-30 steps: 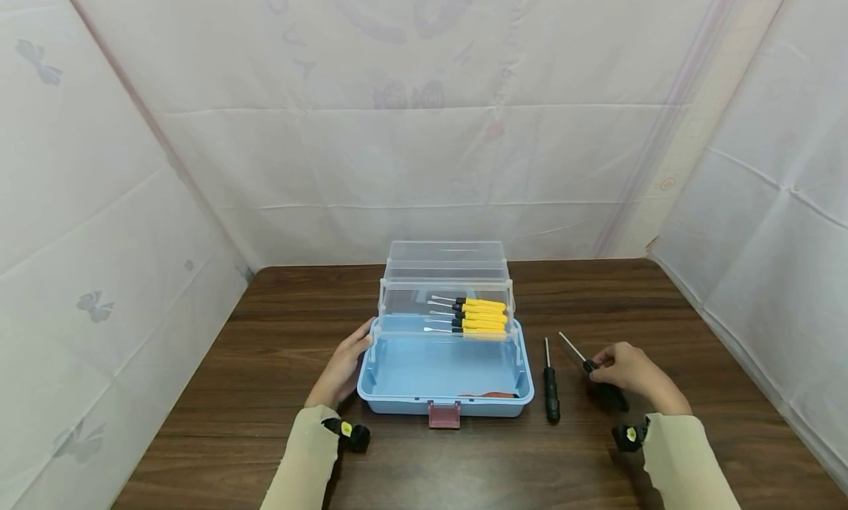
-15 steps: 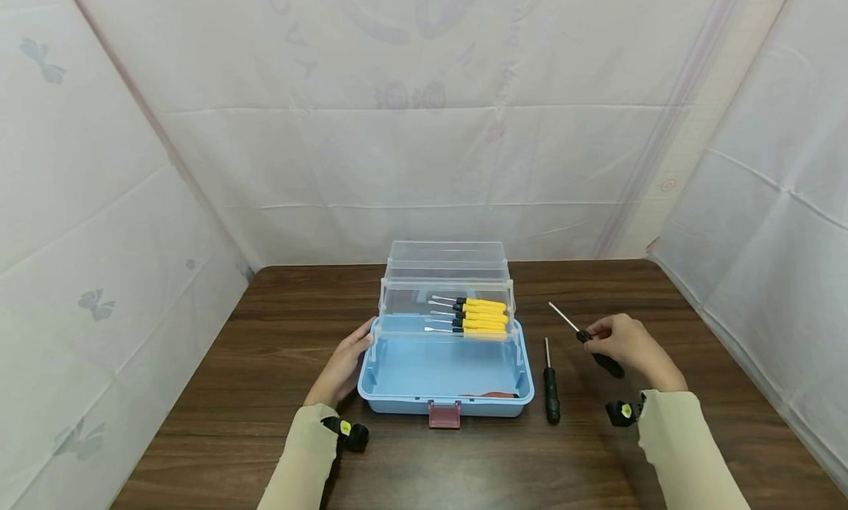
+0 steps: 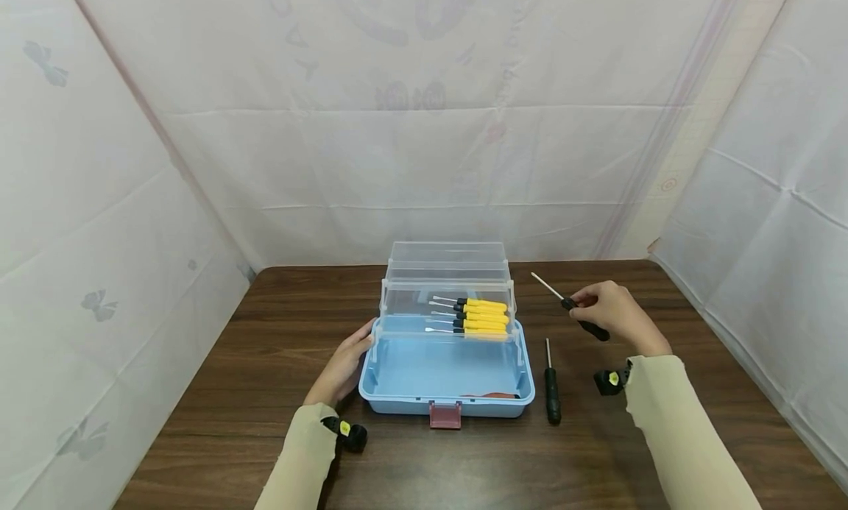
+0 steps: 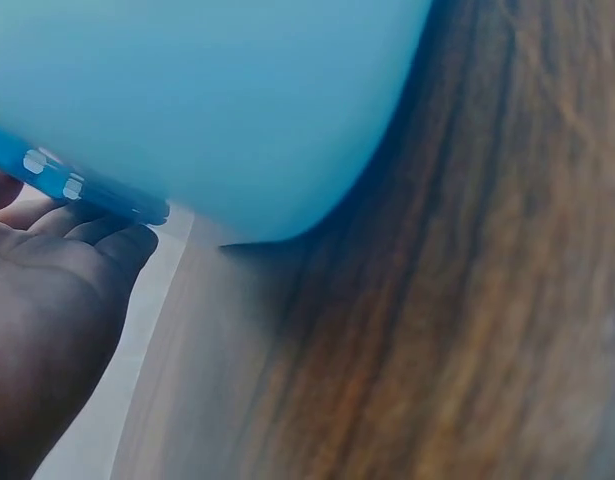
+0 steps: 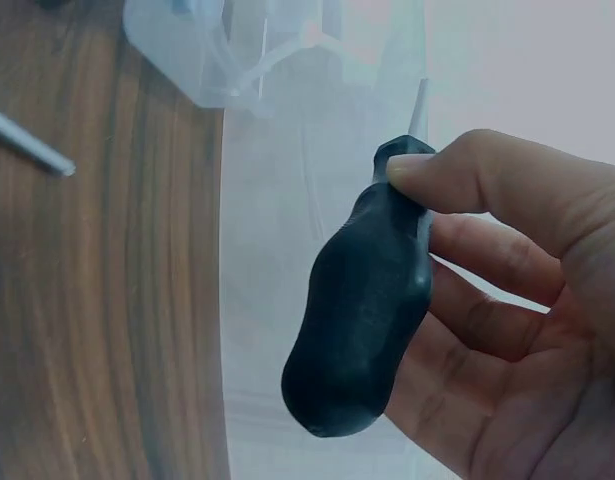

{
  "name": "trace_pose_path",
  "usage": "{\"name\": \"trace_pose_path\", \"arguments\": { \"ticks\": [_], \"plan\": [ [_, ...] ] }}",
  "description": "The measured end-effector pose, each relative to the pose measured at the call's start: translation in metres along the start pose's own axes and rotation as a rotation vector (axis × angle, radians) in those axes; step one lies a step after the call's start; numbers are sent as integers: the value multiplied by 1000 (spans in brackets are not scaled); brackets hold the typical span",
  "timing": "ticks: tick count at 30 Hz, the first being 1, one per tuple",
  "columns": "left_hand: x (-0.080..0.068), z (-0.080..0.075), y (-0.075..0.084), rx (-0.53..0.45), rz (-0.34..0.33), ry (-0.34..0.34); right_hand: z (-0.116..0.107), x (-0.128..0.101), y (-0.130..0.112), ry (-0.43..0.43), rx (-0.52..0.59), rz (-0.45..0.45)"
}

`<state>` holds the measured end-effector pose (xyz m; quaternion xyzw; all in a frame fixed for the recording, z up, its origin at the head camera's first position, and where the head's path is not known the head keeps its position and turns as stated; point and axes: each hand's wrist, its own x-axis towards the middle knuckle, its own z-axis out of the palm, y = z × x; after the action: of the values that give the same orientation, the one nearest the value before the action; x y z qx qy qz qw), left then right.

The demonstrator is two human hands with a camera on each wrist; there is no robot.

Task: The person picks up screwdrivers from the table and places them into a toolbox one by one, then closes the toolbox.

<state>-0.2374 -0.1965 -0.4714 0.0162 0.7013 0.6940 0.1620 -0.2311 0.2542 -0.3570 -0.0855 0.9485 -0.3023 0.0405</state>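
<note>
Right hand (image 3: 612, 310) curled around the black handle of a black screwdriver (image 3: 583, 324), thumb pressed near the top of the handle, other fingers (image 5: 507, 260) wrapped behind it, as seen close in the right wrist view (image 5: 362, 320). Held in the air above the brown wooden table (image 3: 662, 458), to the right of the toolbox, thin metal shaft pointing up and to the left, tip near the right upper corner of the clear tray. Left hand (image 3: 344, 366) relaxed and flat, fingers nearly straight, resting against the left outer wall of the blue toolbox (image 3: 445, 403); in the left wrist view the fingers (image 4: 82, 225) seen just under the blue rim (image 4: 77, 185), holding nothing. Toolbox standing open in the middle of the table, red latch (image 3: 444, 415) at the front, lower blue compartment almost bare, only something orange-red lying at its front right edge, too hidden to name. Above and behind, a clear tray (image 3: 447, 304) lifted on its arms, with several yellow-handled screwdrivers (image 3: 480, 318) lying side by side, shafts pointing left. Second black screwdriver (image 3: 551, 391) lying on the table just beside the right side of the toolbox, between box and right forearm, shaft pointing away from the person. White sheets (image 3: 132, 201) hung around the table on three sides.
</note>
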Motion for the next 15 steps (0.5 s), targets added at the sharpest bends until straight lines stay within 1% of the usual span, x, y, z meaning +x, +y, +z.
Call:
{"name": "trace_pose_path", "arguments": {
  "ticks": [10, 15],
  "plan": [
    [1, 2, -2, -3, 9, 5, -1, 21, -19, 22, -16, -51],
    [0, 3, -1, 15, 7, 17, 0, 31, -27, 30, -26, -85]
  ]
}}
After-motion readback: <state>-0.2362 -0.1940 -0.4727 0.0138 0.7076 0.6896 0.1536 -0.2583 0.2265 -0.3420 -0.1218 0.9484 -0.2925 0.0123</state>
